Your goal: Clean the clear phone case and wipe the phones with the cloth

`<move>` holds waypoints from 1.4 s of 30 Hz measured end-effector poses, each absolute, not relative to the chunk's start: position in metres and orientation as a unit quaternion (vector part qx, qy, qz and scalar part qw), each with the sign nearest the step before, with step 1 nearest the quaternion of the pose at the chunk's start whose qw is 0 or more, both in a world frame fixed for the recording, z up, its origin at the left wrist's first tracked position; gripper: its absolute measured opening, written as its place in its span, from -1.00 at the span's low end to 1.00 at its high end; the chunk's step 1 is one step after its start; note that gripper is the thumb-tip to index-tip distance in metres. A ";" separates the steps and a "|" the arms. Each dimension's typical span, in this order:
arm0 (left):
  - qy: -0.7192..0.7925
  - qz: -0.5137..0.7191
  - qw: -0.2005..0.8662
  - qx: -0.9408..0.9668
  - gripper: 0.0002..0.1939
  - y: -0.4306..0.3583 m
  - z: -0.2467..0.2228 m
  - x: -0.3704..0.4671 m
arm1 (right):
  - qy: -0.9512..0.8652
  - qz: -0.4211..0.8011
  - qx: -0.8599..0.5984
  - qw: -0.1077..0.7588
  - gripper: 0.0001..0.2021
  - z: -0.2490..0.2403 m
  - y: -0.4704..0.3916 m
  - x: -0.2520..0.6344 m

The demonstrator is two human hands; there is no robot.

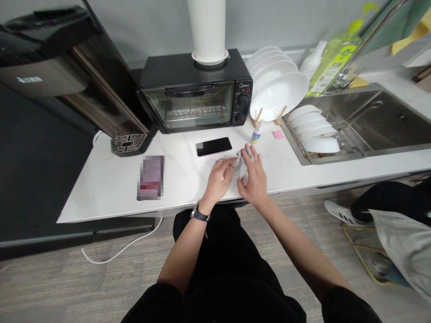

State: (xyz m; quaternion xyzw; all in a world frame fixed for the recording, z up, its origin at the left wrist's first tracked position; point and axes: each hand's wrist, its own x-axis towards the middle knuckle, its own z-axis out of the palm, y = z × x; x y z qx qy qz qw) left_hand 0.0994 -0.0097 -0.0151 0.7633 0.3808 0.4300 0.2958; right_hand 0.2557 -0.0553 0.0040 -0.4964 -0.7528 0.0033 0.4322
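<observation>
Between my hands is a crumpled, pale grey cloth-like piece (239,167), low over the counter near its front edge; its exact kind is unclear. My left hand (218,178), with a watch on the wrist, pinches its left side with curled fingers. My right hand (255,177) grips the other side, fingers bent over the top and thumb below. Just behind them a dark-screened phone (214,147) lies flat. A small white bottle (257,133) with a blue and yellow label stands beyond my right fingertips. Beside it lies a pink packet (278,134).
A black toaster oven (195,105) stands at the back, a white cylinder on top. White plates (279,94) fill a rack beside it. Bowls (313,128) sit in the sink (377,116). A drinks machine (101,89) is left, near a blurred purple item (151,177). Another person's shoe (341,213) shows right.
</observation>
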 end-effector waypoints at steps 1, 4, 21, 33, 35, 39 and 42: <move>0.379 0.437 0.301 0.758 -0.63 -0.010 -0.015 0.099 | -0.764 -0.002 -0.480 0.430 -0.11 0.003 -0.056 0.255; 0.376 0.449 0.308 0.750 -0.62 -0.010 -0.015 0.099 | -0.777 -0.015 -0.470 0.418 -0.08 0.001 -0.057 0.253; 0.363 0.450 0.309 0.756 -0.63 -0.010 -0.015 0.097 | -0.796 -0.036 -0.460 0.392 -0.13 0.002 -0.065 0.259; 0.383 0.434 0.288 0.763 -0.63 -0.011 -0.014 0.098 | -0.785 -0.066 -0.481 0.384 -0.11 -0.002 -0.053 0.269; 0.389 0.418 0.284 0.770 -0.63 -0.011 -0.012 0.098 | -0.758 -0.056 -0.517 0.395 -0.10 -0.005 -0.054 0.271; 0.388 0.416 0.293 0.769 -0.61 -0.011 -0.009 0.097 | -0.775 -0.045 -0.493 0.394 -0.12 -0.004 -0.058 0.271; 0.386 0.419 0.294 0.768 -0.60 -0.011 -0.008 0.098 | -0.785 -0.039 -0.483 0.385 -0.12 -0.001 -0.060 0.271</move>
